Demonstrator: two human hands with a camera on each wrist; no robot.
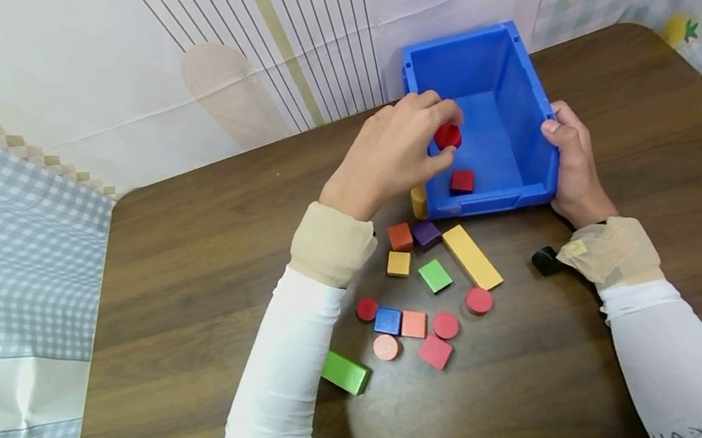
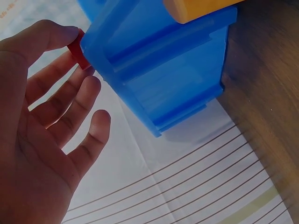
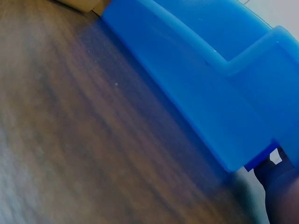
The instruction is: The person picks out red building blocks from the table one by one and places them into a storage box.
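My left hand point(image 1: 391, 151) reaches over the left wall of a blue plastic bin point(image 1: 489, 205) and pinches a round red block point(image 1: 448, 136) between thumb and fingertips. In the left wrist view, the red block point(image 2: 80, 52) shows at the bin's rim, with the other fingers spread loosely. On the opposite side my right hand point(image 1: 573, 167) grips the bin's right wall, thumb over the rim and fingers outside. Inside, on the bin's floor near its front, lies a red square block point(image 1: 462, 182). The right wrist view shows mostly the bin's outer side point(image 3: 187, 88) above the wood.
Several blocks lie on the wooden table in front of the bin, among them a long yellow block point(image 1: 472, 257), a purple cube point(image 1: 426, 234) and a green block point(image 1: 346, 373). A yellow block point(image 1: 419, 202) stands against the bin's left side. Printed cloth point(image 1: 139, 77) hangs behind.
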